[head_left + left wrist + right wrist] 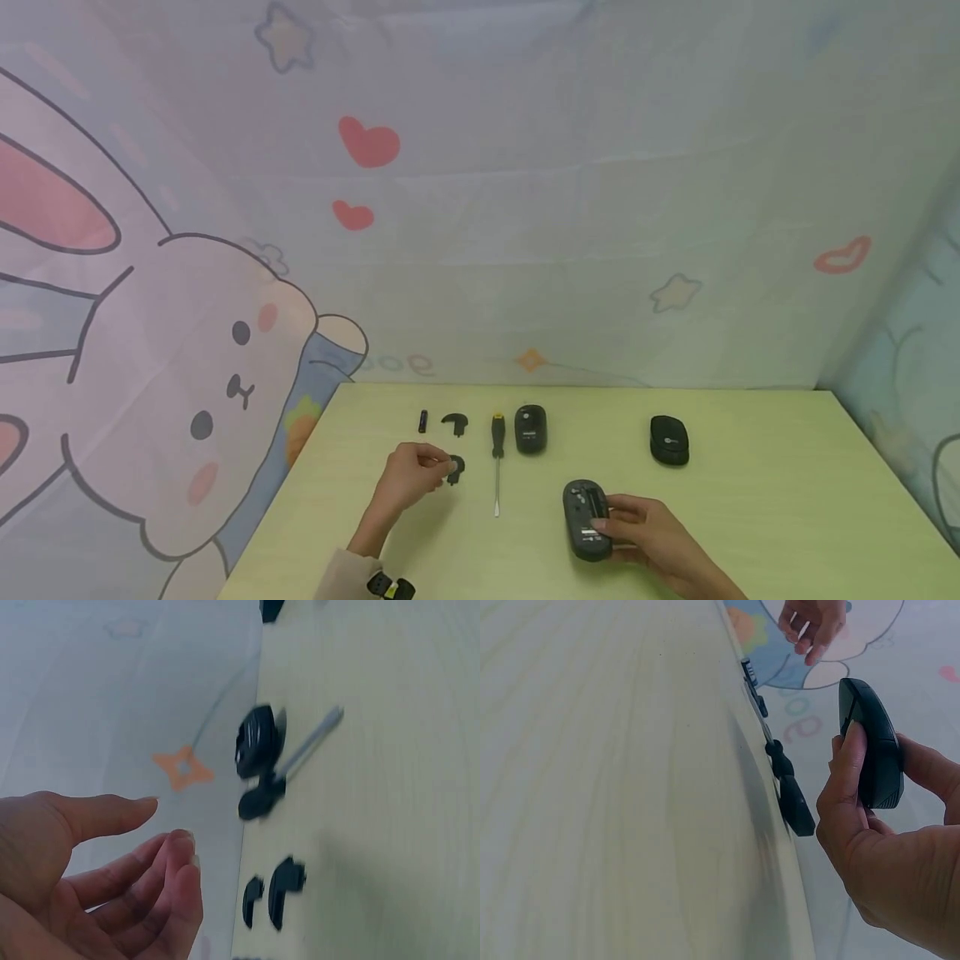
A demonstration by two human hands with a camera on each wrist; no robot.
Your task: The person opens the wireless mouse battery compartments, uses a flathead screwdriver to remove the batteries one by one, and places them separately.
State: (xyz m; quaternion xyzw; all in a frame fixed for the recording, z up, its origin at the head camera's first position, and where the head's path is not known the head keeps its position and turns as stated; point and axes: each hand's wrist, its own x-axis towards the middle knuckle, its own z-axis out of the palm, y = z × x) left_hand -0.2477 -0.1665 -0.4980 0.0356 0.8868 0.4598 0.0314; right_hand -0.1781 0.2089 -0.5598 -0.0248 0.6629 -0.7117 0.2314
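My right hand (648,533) (885,855) holds a dark computer mouse (587,521) (879,750) above the table, its underside turned up. A long dark slot shows in that underside, and my thumb lies across its edge. My left hand (411,477) (112,885) is over the left part of the table, thumb and fingertips apart with nothing between them. Just by its fingertips in the head view is a small black curved piece with a tab (457,467) (285,889). A second such black piece (455,422) (253,898) lies behind it.
A small dark battery (423,421) lies at the back left. A screwdriver (498,450) with a black and yellow handle lies beside a second dark mouse (531,429). Farther right sits a black mouse (669,440). A printed cloth (570,208) hangs behind the table (787,500).
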